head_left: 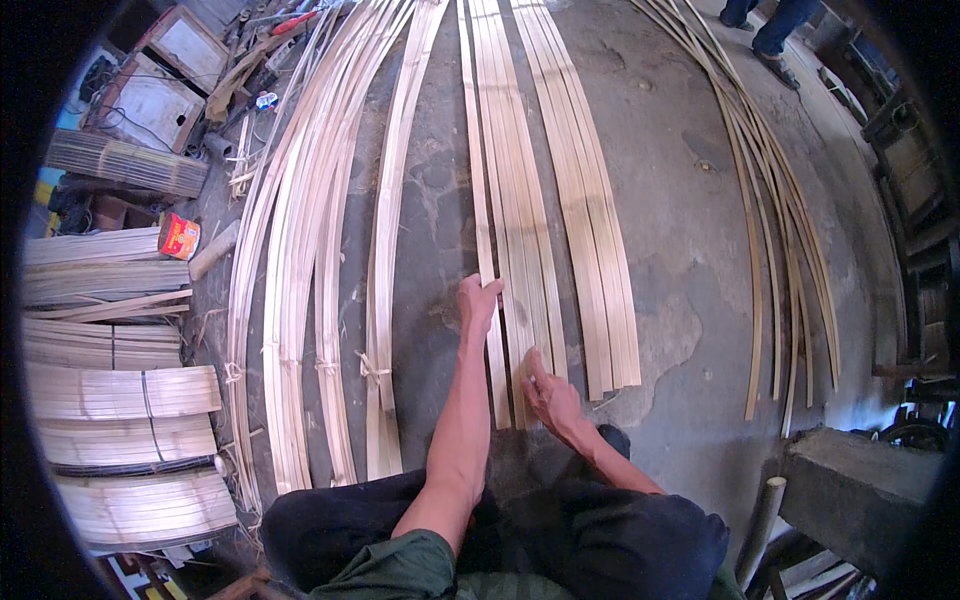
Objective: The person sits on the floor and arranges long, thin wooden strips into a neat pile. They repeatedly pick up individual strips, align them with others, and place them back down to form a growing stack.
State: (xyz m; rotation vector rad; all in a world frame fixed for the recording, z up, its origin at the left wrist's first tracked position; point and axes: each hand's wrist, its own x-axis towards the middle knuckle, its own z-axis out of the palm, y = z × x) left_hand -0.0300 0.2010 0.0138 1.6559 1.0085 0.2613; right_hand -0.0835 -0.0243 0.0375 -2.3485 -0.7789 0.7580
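Observation:
Long pale bamboo strips lie lengthwise on the floor before me. My left hand is closed around one narrow strip, thumb pointing right. Just right of it runs a flat group of strips laid side by side. My right hand rests at the near end of that group, index finger stretched forward along it; its other fingers are partly hidden. Farther right lies another flat group of strips, apart from both hands. To the left is a narrow bundle, tied near its close end.
More strip bundles fan out on the left. Stacks of bound slats and a red tin stand at the left edge. Thin loose strips lie on the right, near a concrete block. Another person's legs show at far right.

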